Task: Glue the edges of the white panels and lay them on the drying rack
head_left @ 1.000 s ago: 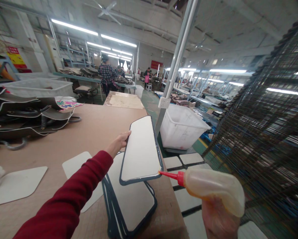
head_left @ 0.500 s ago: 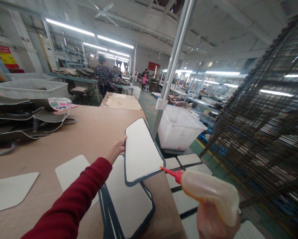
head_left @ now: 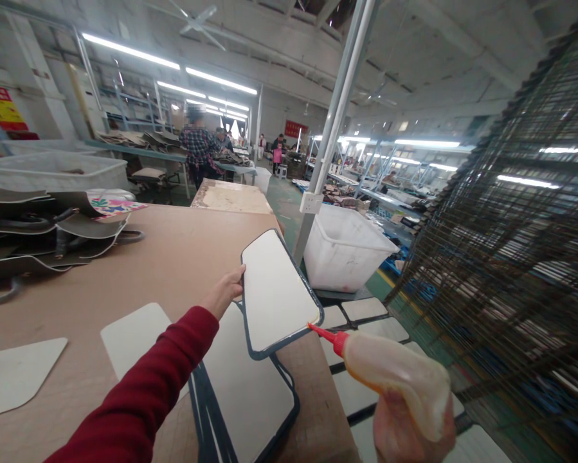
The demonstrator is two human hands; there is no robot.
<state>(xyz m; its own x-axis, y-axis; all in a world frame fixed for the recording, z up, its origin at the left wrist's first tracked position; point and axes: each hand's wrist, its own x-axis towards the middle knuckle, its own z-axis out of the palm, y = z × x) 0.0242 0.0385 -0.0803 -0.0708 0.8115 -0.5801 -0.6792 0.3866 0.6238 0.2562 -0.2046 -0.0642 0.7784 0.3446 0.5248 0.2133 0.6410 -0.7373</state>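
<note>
Left of centre, our left hand (head_left: 225, 290) is clamped on the left long edge of a flat white panel (head_left: 274, 296) with a dark rim. It is held tilted above the brown desk (head_left: 182, 257), over a stack (head_left: 250, 392) of similar pieces at lower centre. We judge the panel light, thin and fairly stiff, since it stays flat when held by one edge. The dry rim far from the nozzle looks the soundest grip. Further right, the red nozzle of a soft, translucent squeeze bottle (head_left: 395, 376) touches the panel's lower right rim. Our right hand (head_left: 404, 431) is closed round the bottle at lower right. Behind stand a white tub (head_left: 344, 251) and a wire rack (head_left: 510, 257).
</note>
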